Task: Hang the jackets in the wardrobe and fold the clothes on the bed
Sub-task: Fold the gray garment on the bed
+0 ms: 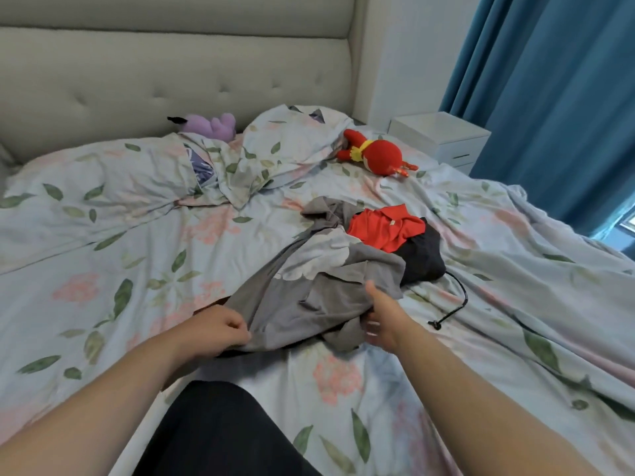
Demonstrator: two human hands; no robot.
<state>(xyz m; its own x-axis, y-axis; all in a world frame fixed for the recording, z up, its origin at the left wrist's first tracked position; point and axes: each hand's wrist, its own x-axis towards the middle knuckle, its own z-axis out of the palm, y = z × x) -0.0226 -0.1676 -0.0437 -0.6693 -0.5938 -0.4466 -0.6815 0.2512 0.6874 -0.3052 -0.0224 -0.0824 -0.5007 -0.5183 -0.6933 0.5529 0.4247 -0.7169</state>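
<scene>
Pinching the near-left hem of the grey garment [326, 297] with my left hand [220, 329], fingers curled round the cloth, I have my right hand [381, 321] spread at its near-right edge. The thumb is up against the fabric and the fingers are loose, closed on nothing that I can see. The garment lies crumpled on the bed [103, 269], on my side of the red shirt [385, 228], with its far end running up just left of that shirt. Its long axis slants from there down toward my left hand, so the bulk sits between my hands and just beyond them. My right hand is nearer the bunched part, and I judge it must take that edge before I can draw the cloth flat.
</scene>
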